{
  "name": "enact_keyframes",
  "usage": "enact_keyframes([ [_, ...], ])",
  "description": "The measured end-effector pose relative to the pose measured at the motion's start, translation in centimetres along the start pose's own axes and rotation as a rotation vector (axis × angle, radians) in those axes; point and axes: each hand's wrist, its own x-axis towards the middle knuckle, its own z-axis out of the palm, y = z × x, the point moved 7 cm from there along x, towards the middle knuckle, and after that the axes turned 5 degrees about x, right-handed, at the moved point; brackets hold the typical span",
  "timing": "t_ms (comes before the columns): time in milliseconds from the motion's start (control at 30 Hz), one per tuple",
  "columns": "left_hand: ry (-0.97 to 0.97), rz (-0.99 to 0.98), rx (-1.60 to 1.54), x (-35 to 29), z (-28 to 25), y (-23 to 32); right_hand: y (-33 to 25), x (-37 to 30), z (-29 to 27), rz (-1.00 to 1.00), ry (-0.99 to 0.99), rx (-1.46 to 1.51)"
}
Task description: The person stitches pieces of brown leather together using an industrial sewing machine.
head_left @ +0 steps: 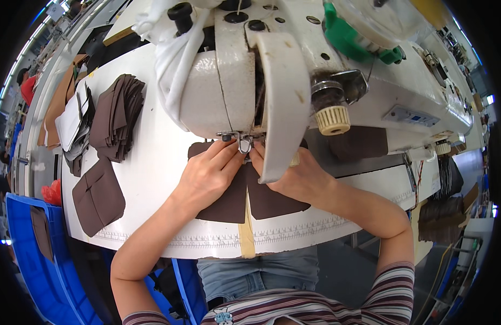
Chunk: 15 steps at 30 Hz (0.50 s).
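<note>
Currently, the brown piece (223,203) lies flat on the worktop (147,189), directly beneath both hands and extending toward the worktop's near edge, with a narrow gap dividing its near portion. The left hand (207,170) rests on the left portion, fingers bent, fingertips just beside the presser foot (245,145). The right hand (300,176) rests over the right portion, partly hidden by the sewing machine's (207,89) white curved guard (287,92). Whether either hand pinches the material cannot be determined.
</note>
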Motion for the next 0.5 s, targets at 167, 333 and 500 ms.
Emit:
enact_keyframes([
  [167,-0.04,0.002,0.023,0.22,0.21,0.26,-0.18,0.33,-0.48,-0.008,0.014,-0.037],
  [333,-0.026,0.006,0.028,0.2,0.08,0.2,-0.32,0.43,-0.45,-0.042,0.019,-0.072],
  [500,0.004,0.015,0.028,0.35,-0.1,0.11,-0.3,0.15,0.05,-0.027,-0.031,-0.072],
])
